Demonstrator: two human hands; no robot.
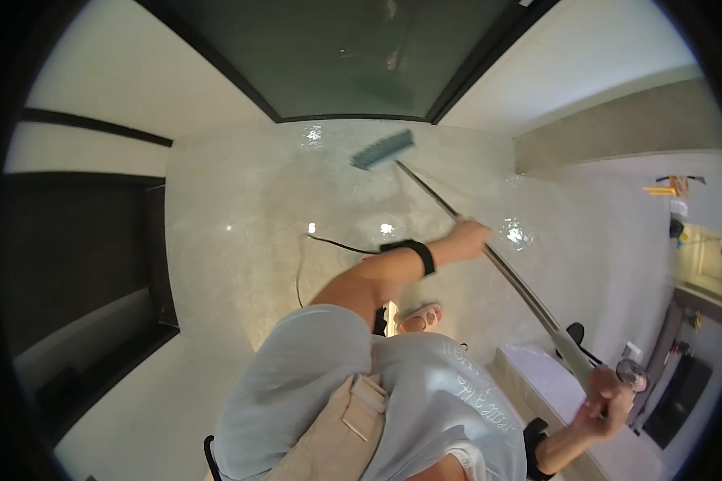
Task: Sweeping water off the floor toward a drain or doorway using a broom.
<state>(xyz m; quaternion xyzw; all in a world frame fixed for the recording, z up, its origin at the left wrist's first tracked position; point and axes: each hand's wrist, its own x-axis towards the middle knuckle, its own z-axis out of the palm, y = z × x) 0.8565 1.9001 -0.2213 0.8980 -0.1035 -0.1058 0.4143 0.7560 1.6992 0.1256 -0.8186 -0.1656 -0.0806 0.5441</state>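
A long-handled floor broom with a blue-grey bristle head reaches over the wet, shiny floor, its head a little short of the dark-framed door. My left hand grips the metal pole at about its middle, the arm stretched across from the left with a black band at the wrist. At the lower right, my right hand is closed round the grey upper end of the handle. The bristle head is slightly blurred.
A dark-framed glass door stands ahead. A thin black cable curves near my feet, by a pink slipper. A pale ledge lies at the lower right, a dark doorway at the left.
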